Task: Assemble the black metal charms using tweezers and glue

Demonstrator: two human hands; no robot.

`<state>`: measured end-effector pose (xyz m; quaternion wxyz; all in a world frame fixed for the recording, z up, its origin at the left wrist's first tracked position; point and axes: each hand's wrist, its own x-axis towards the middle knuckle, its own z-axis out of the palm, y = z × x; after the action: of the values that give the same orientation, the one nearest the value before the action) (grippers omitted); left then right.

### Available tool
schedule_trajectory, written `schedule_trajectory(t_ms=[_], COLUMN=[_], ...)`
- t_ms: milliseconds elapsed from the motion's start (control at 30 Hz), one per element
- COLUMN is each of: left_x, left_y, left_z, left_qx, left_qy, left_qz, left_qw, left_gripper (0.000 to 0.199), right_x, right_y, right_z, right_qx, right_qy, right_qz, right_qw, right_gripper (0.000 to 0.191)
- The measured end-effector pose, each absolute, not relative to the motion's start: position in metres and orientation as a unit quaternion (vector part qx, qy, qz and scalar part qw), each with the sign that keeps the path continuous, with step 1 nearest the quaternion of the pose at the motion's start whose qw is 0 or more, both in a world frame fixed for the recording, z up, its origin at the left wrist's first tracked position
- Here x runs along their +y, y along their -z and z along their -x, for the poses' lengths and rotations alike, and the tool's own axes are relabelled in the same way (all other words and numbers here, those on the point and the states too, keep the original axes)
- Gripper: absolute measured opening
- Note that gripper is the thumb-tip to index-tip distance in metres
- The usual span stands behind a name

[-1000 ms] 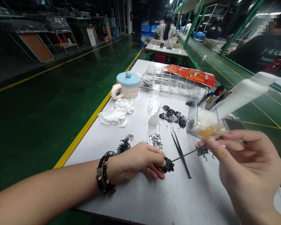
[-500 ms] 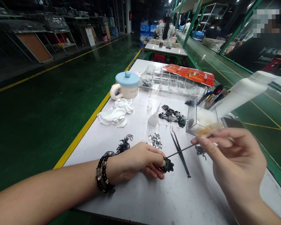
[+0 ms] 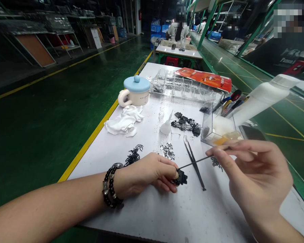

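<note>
Head view, left fingers pinching black part, right fingers pinching thin rod, now closer

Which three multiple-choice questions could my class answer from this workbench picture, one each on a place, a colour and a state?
1. Where does the mug stand relative to the crumpled white cloth?
A. On top of it
B. Beyond it
C. Underneath it

2. What colour is the mug's lid?
A. Red
B. Black
C. Light blue

3. What state are the tweezers in?
A. Lying on the table
B. Held up in the air
C. Standing in a cup

Answers:
1. B: the mug sits farther up the table, apart from the cloth.
2. C: the lid and its knob show pale blue.
3. A: the tweezers lie flat, while the right hand holds a thin black rod.
</note>
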<state>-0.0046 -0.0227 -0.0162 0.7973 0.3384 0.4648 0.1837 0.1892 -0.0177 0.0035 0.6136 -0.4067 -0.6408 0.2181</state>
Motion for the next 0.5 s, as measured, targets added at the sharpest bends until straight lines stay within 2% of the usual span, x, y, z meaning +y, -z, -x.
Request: schedule_trajectory(t_ms=[500], left_x=[-0.023], left_y=[0.0162], left_z=[0.0042], left_qx=[0.457], left_qy=[-0.191], left_qz=[-0.336], left_qw=[0.801], left_gripper=[0.004], right_x=[-0.0205], right_y=[-0.005], right_z=[-0.187], right_qx=[-0.623], right_qy=[-0.202], right_qz=[0.408], right_qw=[0.636], right_gripper=[0.028])
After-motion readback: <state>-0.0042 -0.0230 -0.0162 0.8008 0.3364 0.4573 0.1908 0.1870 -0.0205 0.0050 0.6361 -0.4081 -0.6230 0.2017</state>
